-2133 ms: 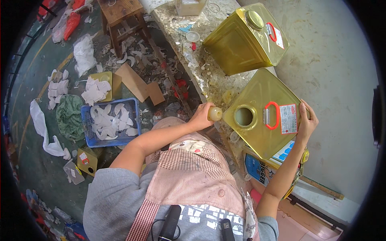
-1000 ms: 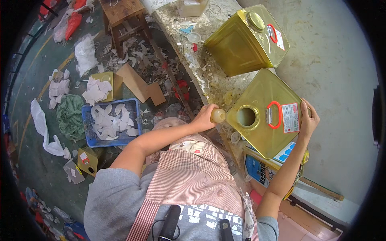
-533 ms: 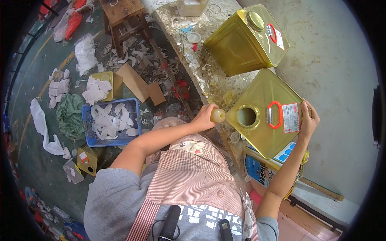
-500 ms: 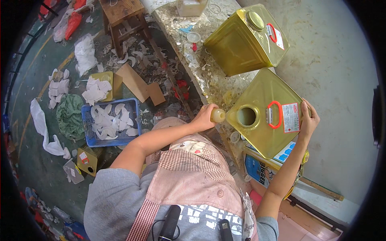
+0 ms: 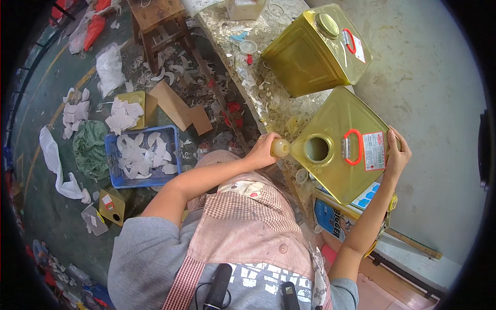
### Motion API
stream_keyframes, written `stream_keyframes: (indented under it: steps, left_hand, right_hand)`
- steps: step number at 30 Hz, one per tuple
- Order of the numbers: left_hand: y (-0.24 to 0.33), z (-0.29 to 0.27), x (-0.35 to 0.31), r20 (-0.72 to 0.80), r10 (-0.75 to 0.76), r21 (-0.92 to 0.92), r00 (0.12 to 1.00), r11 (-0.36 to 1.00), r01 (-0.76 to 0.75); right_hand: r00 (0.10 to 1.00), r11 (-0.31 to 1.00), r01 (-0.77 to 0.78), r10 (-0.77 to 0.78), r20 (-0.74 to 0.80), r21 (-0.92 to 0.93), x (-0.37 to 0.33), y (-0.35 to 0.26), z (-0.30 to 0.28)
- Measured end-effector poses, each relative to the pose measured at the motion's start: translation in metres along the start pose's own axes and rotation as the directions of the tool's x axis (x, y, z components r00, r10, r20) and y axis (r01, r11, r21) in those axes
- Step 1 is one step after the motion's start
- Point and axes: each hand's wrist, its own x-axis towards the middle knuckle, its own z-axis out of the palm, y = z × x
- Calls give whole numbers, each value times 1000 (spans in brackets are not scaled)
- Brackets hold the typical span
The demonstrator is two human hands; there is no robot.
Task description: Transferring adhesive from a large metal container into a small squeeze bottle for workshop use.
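Note:
My left hand (image 5: pixel 262 152) is closed round a small translucent yellowish bottle (image 5: pixel 279 148), its narrow mouth showing. A corner of a large square gold tin can (image 5: pixel 330 116) comes right up beside this bottle. The can's round opening is uncapped, and a red carrying handle and a white label are on its top. At the can's right corner, my right hand (image 5: pixel 398 154) grips the edge, its thumb over the label side. Whether liquid runs between can and bottle I cannot make out.
A second gold can (image 5: pixel 310 57), capped, stands farther back on the stained workbench (image 5: pixel 230 49). A blue basket (image 5: pixel 179 155) of white cut pieces sits on the littered floor at left, near a wooden stool (image 5: pixel 155 11). A grey wall (image 5: pixel 429 93) bounds the right side.
Hardly anything differs. The can's opening looks paler inside now, and the can has shifted very slightly; both hands keep their holds.

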Motion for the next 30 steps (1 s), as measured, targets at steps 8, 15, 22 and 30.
stream_keyframes:
  steps: [8, 15, 22, 30]
  left_hand:
    - [-1, 0, -1, -2, -6, 10, 1000, 1000, 6]
    - [-4, 2, 0, -30, 44, 24, 999, 999, -43]
    - [2, -2, -1, -10, -2, 9, 1000, 1000, 2]
    - [-2, -2, 1, -5, -8, 10, 1000, 1000, 8]
  right_hand:
    - [1000, 1000, 14, -14, -1, 26, 0, 0, 1]
    - [1000, 1000, 21, -21, 20, -10, 0, 1, -1]
    - [1000, 1000, 22, -22, 9, 7, -2, -5, 3]
    - [1000, 1000, 19, -19, 3, -15, 0, -1, 2]
